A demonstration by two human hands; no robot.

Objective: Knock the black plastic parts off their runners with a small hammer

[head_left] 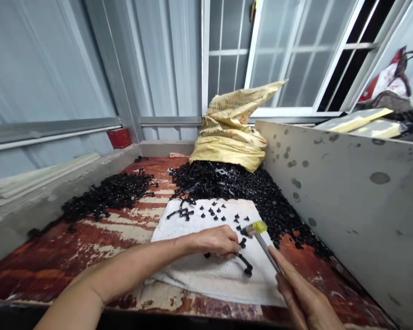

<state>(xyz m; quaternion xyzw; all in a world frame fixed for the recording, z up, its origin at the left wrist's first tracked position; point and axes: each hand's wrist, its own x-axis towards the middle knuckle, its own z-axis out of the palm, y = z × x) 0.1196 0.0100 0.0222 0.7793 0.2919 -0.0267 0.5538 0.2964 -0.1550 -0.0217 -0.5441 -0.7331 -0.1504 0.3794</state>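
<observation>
My left hand (220, 240) is closed on a black plastic linkage piece (245, 265) lying on a white cloth (206, 279). Its arms stick out beyond my fingers, and the middle of it is hidden under the hand. My right hand (296, 288) grips the handle of a small mallet (256, 228) with a yellow-green face. The mallet's head is just above and beside the upper end of the black piece; I cannot tell whether they touch. Several small black plugs (216, 217) stand on the cloth beyond my left hand. Another black linkage (182, 211) lies at the cloth's far left corner.
A large heap of black parts (227, 183) spills from a yellow woven sack (234, 133). A smaller pile (110, 195) lies left on the worn red tabletop (124, 229). A grey board (340, 183) walls the right side, and a ledge (30, 201) bounds the left.
</observation>
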